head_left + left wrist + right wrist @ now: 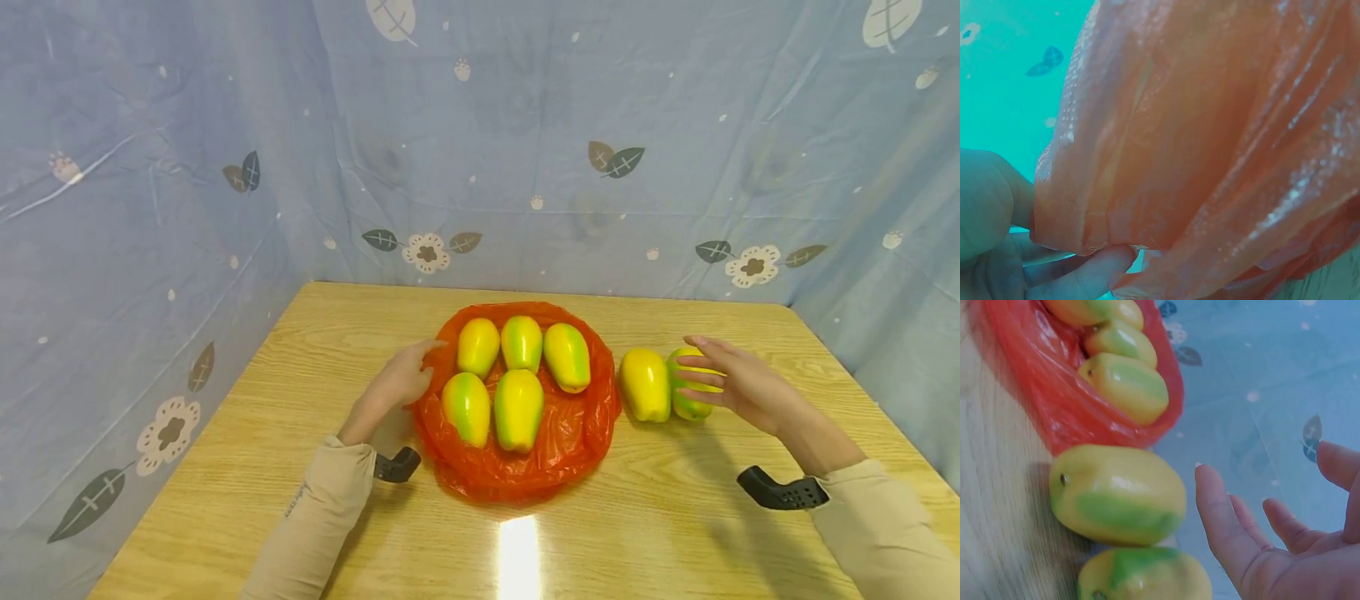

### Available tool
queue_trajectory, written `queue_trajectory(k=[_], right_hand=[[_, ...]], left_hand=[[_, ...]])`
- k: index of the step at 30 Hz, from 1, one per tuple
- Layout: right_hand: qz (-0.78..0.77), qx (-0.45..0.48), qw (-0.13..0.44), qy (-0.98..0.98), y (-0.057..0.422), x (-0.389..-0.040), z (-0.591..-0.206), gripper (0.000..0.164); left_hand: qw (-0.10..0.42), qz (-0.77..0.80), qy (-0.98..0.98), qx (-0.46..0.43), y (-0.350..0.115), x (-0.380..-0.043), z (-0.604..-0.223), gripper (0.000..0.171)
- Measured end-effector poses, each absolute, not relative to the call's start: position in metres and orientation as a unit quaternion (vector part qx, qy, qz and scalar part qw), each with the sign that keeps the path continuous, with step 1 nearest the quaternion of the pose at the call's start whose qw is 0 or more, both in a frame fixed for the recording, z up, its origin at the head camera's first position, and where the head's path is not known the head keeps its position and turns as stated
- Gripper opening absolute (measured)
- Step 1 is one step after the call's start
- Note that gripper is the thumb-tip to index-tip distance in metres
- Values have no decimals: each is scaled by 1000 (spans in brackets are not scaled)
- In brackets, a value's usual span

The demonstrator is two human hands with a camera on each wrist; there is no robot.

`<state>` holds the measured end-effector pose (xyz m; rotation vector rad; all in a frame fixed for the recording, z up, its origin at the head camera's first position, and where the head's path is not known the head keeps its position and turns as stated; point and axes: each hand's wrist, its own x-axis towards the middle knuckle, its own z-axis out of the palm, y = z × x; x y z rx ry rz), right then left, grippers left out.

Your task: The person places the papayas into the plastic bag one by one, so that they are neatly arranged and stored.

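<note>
A red plastic bag (555,433) lies on the table with its mouth spread wide. Several oblong yellow-green fruits (519,410), like mangoes or papayas, rest inside it in two rows. At the bag's left rim is my left hand (401,379); the left wrist view shows its thumb and fingers (1088,278) gripping the thin plastic edge. Two more such fruits, a yellower one (645,385) and a greener one (690,383), lie side by side just right of the bag. Above the greener one hovers my right hand (738,383), fingers spread and holding nothing, partly covering it.
The wooden table (360,325) runs back to a blue patterned cloth (525,167) hung behind and along both sides. A black wrist mount (783,492) juts from the right sleeve, another (397,465) from the left. Light glares on the table in front of the bag.
</note>
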<state>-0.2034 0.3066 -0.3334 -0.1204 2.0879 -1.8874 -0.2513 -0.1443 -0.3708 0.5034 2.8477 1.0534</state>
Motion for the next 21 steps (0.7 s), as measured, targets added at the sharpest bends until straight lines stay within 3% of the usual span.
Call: queue_trajectory(k=[3, 9, 21], right_hand=[[-678, -51, 156, 717, 317, -203, -335, 64], [-728, -66, 154, 665, 333, -200, -337, 21], [-758, -42, 152, 633, 355, -197, -342, 23]], left_hand=[[34, 345, 924, 161, -144, -251, -371, 49], [32, 347, 923, 164, -144, -251, -371, 50], [42, 346, 924, 157, -145, -251, -372, 52]])
